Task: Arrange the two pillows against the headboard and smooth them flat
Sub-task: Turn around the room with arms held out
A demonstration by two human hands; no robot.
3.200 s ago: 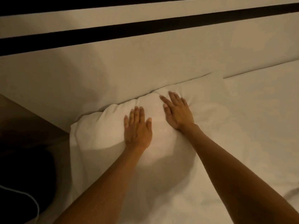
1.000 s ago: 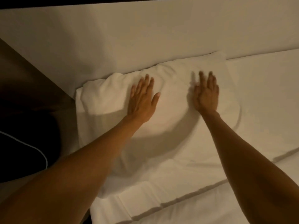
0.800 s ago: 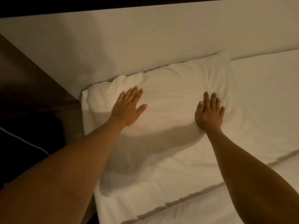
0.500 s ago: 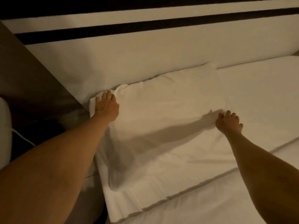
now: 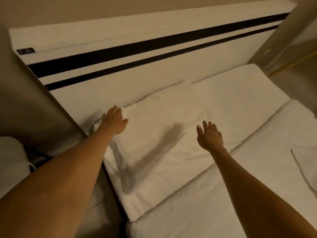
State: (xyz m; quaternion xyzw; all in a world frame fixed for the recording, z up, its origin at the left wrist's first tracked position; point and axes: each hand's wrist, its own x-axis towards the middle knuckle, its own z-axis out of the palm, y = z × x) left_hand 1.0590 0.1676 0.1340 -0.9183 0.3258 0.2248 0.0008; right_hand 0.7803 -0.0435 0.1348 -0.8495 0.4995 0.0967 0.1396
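A white bed (image 5: 231, 194) meets a black-striped headboard (image 5: 137, 54). One pillow (image 5: 159, 122) lies flat against it. The left hand (image 5: 114, 121) rests open-palmed on its left corner; the right hand (image 5: 210, 135) hovers spread and empty beside its right edge.

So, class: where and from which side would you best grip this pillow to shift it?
Pinch the pillow at its far-right corner, coming from the right with the free right hand. That corner peaks up against the headboard; the middle lies flat.

Dim warm light, soft arm shadows, slight blur, wide-angle edge bending
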